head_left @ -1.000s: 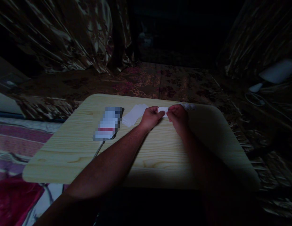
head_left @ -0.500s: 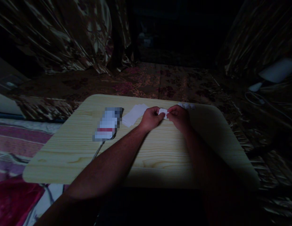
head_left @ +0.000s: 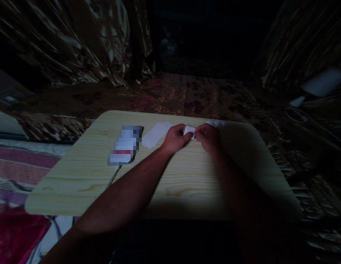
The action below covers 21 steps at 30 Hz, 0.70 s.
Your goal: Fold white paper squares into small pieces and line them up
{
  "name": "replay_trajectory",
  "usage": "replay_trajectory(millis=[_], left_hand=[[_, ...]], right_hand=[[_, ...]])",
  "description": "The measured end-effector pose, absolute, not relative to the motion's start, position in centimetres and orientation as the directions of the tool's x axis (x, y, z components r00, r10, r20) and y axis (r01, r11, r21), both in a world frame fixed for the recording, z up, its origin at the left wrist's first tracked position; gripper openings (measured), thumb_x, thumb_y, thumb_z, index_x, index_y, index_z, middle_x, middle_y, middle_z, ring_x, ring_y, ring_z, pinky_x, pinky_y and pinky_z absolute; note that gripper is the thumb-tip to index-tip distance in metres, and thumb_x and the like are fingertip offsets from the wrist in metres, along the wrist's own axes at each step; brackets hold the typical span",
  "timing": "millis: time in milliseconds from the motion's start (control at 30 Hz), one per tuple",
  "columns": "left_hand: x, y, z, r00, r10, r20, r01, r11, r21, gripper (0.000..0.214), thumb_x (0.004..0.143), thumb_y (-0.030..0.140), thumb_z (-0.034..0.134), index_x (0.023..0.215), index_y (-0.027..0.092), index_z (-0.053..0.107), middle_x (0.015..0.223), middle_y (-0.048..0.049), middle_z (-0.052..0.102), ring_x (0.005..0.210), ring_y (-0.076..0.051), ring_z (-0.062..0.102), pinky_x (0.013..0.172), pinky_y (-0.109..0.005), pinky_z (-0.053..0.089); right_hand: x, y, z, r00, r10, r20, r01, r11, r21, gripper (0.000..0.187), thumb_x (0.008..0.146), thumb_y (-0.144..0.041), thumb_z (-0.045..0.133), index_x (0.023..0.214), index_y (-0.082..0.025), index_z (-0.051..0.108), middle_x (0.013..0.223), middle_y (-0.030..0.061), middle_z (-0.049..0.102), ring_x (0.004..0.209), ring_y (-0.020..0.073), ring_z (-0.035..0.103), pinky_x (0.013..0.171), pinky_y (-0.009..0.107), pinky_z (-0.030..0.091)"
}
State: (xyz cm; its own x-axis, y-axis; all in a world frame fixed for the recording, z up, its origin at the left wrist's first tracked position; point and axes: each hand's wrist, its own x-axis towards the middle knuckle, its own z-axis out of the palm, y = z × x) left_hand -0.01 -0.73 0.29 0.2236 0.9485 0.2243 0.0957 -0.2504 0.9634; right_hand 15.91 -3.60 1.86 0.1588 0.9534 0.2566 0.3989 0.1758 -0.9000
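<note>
A small piece of folded white paper (head_left: 189, 131) is pinched between my two hands over the far half of the light wooden table (head_left: 184, 179). My left hand (head_left: 176, 139) grips its left side, thumb on top. On the right side, the fingertips of my right hand (head_left: 209, 137) close on its edge. Left of my hands lies a stack of white paper strips (head_left: 157, 134), slightly fanned. Several small white folded paper pieces (head_left: 216, 124) sit in a row just beyond my right hand, partly hidden by it.
A phone with a blurred screen (head_left: 124, 145) lies on the table's left side, its cable (head_left: 113, 177) running toward the near edge. Patterned curtains (head_left: 104, 40) hang behind. A white lamp (head_left: 323, 82) stands at the right. Striped bedding (head_left: 24, 161) is at the left.
The folded paper has shifted slightly and looks more tilted between my fingers. Both hands have moved a little to the left and still grip it.
</note>
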Motion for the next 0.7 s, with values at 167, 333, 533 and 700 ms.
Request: replay_trajectory(millis=[167,333,533,700], left_hand=[[0.0,-0.9,0.7,0.261,0.950,0.169,0.092,-0.199,0.976,0.019,0.070,0.030,0.071,0.078,0.013,0.068,0.067,0.0001,0.063,0.057,-0.010,0.049,0.054,-0.022,0.037],[-0.1,-0.9,0.6,0.259,0.957,0.127,0.077,-0.152,0.985,0.019,0.070,0.031,0.071,0.076,0.014,0.067,0.057,0.0027,0.057,0.048,-0.008,0.043,0.047,-0.021,0.032],[-0.2,-0.7,0.4,0.300,0.952,0.068,0.038,-0.083,0.996,0.017,0.070,0.030,0.070,0.075,0.014,0.066,0.055,0.0022,0.058,0.045,-0.007,0.043,0.043,-0.020,0.029],[0.0,-0.6,0.2,0.312,0.949,0.043,-0.009,-0.042,0.999,0.013,0.068,0.025,0.068,0.073,0.014,0.066,0.056,0.0005,0.060,0.044,-0.007,0.046,0.043,-0.020,0.030]], right_hand=[[15.6,-3.7,1.7,0.129,0.964,0.232,0.379,0.168,-0.910,0.012,0.075,-0.033,0.064,0.080,-0.022,0.064,0.064,-0.0008,0.068,0.061,0.0165,0.065,0.059,0.027,0.050],[15.5,-3.7,1.3,0.144,0.925,0.351,0.525,0.230,-0.820,0.010,0.076,-0.032,0.065,0.080,-0.022,0.067,0.069,-0.0004,0.069,0.065,0.0163,0.065,0.062,0.027,0.049],[15.3,-3.6,0.7,0.134,0.900,0.414,0.576,0.270,-0.772,0.009,0.078,-0.029,0.063,0.082,-0.023,0.068,0.072,0.0003,0.071,0.066,0.0165,0.066,0.063,0.027,0.050],[15.1,-3.7,0.3,0.123,0.891,0.438,0.604,0.283,-0.745,0.009,0.081,-0.029,0.061,0.084,-0.024,0.068,0.074,0.0008,0.072,0.068,0.0172,0.067,0.065,0.028,0.051]])
